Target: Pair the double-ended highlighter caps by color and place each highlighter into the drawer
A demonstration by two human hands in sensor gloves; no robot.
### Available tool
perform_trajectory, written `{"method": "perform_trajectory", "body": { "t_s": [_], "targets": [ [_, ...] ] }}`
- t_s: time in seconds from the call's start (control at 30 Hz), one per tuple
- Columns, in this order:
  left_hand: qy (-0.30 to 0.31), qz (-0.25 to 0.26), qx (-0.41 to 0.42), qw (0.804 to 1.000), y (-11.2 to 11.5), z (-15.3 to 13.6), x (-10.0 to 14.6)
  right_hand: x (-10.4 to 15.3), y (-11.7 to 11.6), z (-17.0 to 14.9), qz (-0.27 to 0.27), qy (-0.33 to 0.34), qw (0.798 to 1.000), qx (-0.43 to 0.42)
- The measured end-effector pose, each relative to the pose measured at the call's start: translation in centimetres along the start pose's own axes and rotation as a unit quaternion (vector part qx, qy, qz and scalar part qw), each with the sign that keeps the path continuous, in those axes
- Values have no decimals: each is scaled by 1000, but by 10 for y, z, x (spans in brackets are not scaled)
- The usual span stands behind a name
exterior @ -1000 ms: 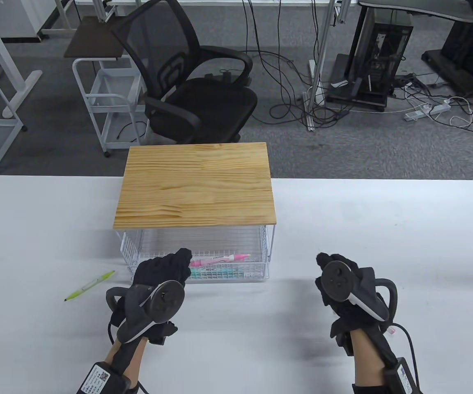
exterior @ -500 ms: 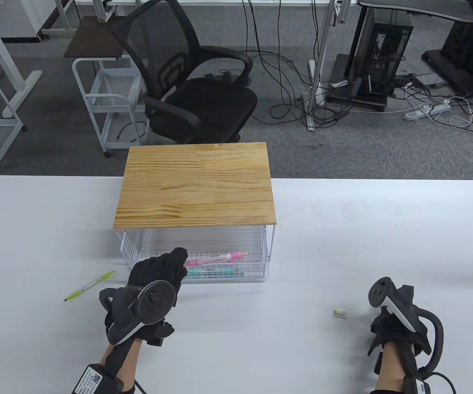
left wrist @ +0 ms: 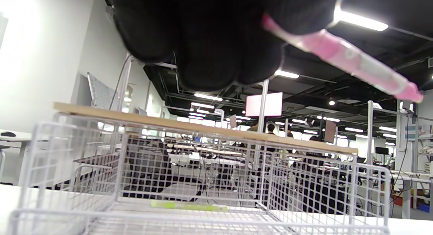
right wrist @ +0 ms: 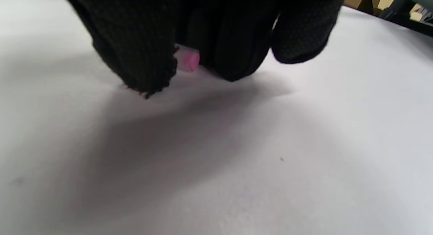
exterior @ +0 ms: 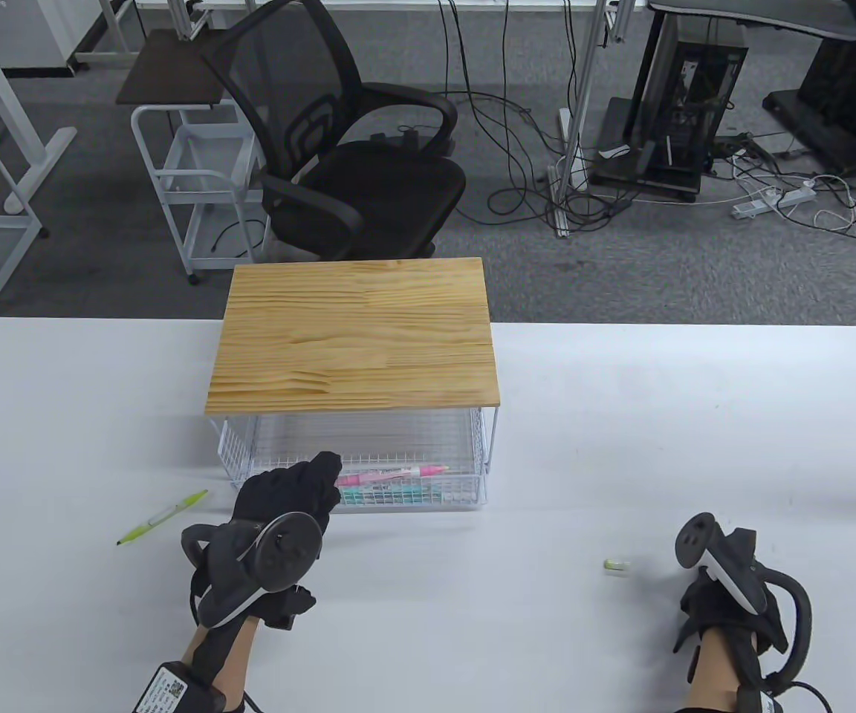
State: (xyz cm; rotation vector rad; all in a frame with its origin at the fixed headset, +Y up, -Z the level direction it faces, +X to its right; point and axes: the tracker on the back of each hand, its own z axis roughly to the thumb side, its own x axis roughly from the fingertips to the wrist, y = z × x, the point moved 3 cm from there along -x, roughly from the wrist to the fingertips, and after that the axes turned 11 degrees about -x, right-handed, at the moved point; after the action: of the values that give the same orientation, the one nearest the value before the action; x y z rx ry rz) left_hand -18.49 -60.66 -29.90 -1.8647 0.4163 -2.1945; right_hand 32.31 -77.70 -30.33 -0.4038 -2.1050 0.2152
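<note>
Risk, left side: the pink double-ended highlighter (exterior: 391, 472) is gripped only at one end, so I judge it may tip and catch on the front rim of the white wire-mesh drawer (exterior: 465, 496) ahead of the hand.
Left hand (exterior: 287, 497): fingers curled around the pink highlighter, which points away to the right, over the drawer.
Green highlighter (exterior: 162, 517): lies on the white worktop (exterior: 695, 416) left of this hand, not yet in the drawer.
Small pale-green cap (exterior: 616, 566): loose on the worktop just left of the right hand; it might roll.
Right hand (exterior: 725, 594): fingers curled, pinching a small pink cap (right wrist: 188, 60) close above the worktop; it could slip out.
</note>
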Motion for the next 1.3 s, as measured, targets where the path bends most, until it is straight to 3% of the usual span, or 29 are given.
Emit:
{"method": "perform_trajectory", "body": {
  "t_s": [0.33, 0.57, 0.7, 0.87, 1.07, 1.3],
  "targets": [
    [9, -2, -18, 1000, 3, 7, 2, 0, -5, 8, 1, 5, 1000, 23],
    [9, -7, -26, 1000, 6, 9, 1, -1, -10, 12, 46, 6, 998, 32],
    [9, -10, -31, 999, 8, 10, 1, 0, -3, 14, 31, 28, 999, -5],
    [11, -10, -33, 999, 8, 11, 0, 11, 24, 32, -45, 94, 994, -45],
    [12, -8, -32, 999, 8, 11, 0, 40, 63, 70, -139, 206, 962, -116],
    [9, -12, -33, 999, 11, 10, 0, 75, 90, 117, -172, 353, 899, -192]
  ]
}}
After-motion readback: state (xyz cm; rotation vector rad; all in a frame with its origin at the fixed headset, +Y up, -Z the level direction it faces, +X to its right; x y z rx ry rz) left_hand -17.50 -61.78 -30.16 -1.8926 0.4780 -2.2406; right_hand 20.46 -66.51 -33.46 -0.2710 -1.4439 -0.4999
